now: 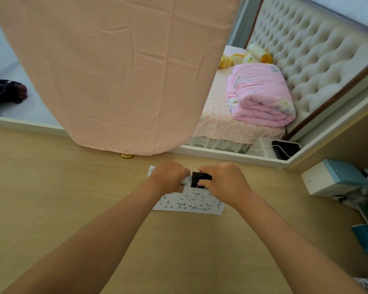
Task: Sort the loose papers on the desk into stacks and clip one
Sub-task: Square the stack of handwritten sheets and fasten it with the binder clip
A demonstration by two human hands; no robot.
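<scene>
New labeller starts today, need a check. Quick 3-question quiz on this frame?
1. Fill in: the left grip holds the handwritten ___.
2. Which grip holds the black binder clip? A) left B) right C) neither
3. True or false: the clip lies untouched on the desk.
Key: 1 papers; 2 B, the right grip; 3 false.

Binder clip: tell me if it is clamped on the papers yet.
Cannot tell. The binder clip sits near the far edge of the papers, pinched by the right hand; its mouth is hidden.
</scene>
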